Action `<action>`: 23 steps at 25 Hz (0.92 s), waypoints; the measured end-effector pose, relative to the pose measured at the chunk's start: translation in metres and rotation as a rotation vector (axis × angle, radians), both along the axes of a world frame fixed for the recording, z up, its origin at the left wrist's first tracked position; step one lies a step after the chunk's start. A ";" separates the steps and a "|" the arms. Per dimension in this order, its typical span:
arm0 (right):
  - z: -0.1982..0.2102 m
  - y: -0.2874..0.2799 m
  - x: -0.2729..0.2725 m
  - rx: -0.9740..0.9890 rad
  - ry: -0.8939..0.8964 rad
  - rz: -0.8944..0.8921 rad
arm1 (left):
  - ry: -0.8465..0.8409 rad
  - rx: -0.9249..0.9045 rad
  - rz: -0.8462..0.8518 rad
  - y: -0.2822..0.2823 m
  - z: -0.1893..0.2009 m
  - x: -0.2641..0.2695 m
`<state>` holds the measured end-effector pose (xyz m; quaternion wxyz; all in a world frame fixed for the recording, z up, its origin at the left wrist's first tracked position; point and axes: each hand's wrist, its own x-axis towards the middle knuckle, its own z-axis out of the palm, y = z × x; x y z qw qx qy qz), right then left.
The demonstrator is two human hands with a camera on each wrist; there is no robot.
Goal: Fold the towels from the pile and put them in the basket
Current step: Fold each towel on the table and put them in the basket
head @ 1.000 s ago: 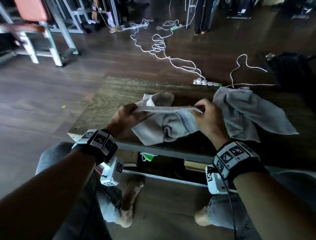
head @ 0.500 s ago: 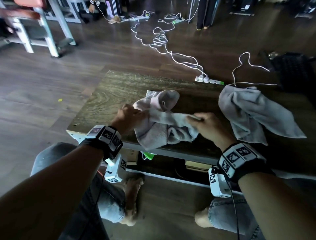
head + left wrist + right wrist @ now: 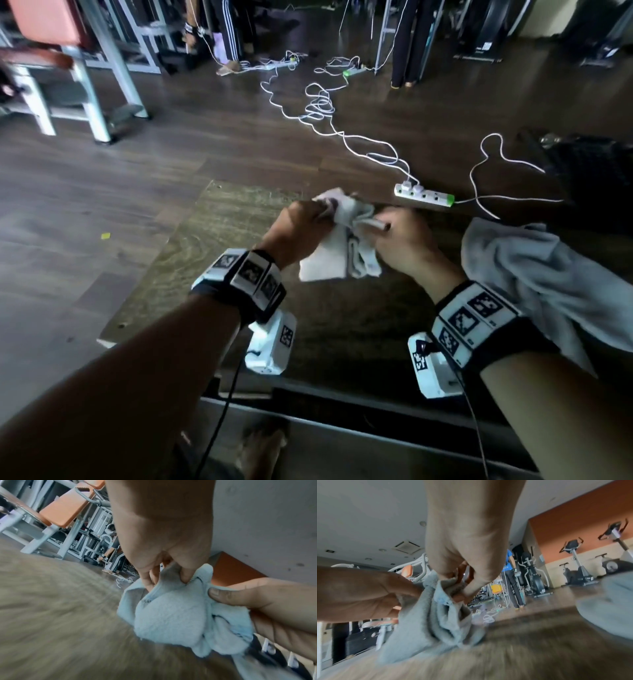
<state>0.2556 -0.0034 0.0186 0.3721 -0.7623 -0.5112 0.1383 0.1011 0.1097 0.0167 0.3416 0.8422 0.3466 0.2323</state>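
Observation:
A small pale towel (image 3: 337, 253) is bunched between both hands over the middle of the wooden table (image 3: 212, 240). My left hand (image 3: 301, 226) pinches its upper left edge, thumb and fingers curled into the cloth (image 3: 171, 615). My right hand (image 3: 397, 240) pinches the upper right edge, close beside the left; the right wrist view shows its fingertips (image 3: 460, 596) closed on a hem of the towel (image 3: 428, 622). The towel's lower part hangs crumpled down to the tabletop. A larger grey towel (image 3: 534, 274) lies loose to the right. No basket is in view.
A white power strip (image 3: 424, 197) with cables lies on the floor just beyond the table's far edge. A dark object (image 3: 596, 164) sits at far right. Gym benches (image 3: 61, 61) stand at far left. A person (image 3: 511, 582) stands in the background.
Both hands have moved away from me towards the table's middle and come closer together, lifting and gathering the small towel, which was stretched wide between them a second ago.

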 end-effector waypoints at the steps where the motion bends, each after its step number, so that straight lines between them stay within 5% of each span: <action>1: 0.014 0.018 0.016 0.095 -0.054 -0.041 | -0.039 0.056 0.026 0.018 0.015 0.016; 3: 0.036 0.047 0.045 0.212 -0.092 -0.110 | -0.045 0.138 0.056 0.048 0.041 0.039; 8: 0.051 0.053 0.108 0.142 -0.176 -0.314 | 0.173 0.186 0.278 0.094 0.062 0.042; 12: 0.044 0.039 0.126 0.068 -0.126 -0.425 | 0.032 -0.138 0.305 0.106 0.071 0.035; 15: 0.046 0.042 0.122 0.132 0.164 -0.391 | -0.147 -0.374 0.245 0.103 0.078 0.048; 20: 0.044 0.033 0.122 0.185 0.105 -0.314 | -0.235 0.097 0.317 0.109 0.078 0.039; 23: 0.034 0.024 0.116 0.170 0.171 -0.186 | -0.185 0.143 0.284 0.098 0.057 0.021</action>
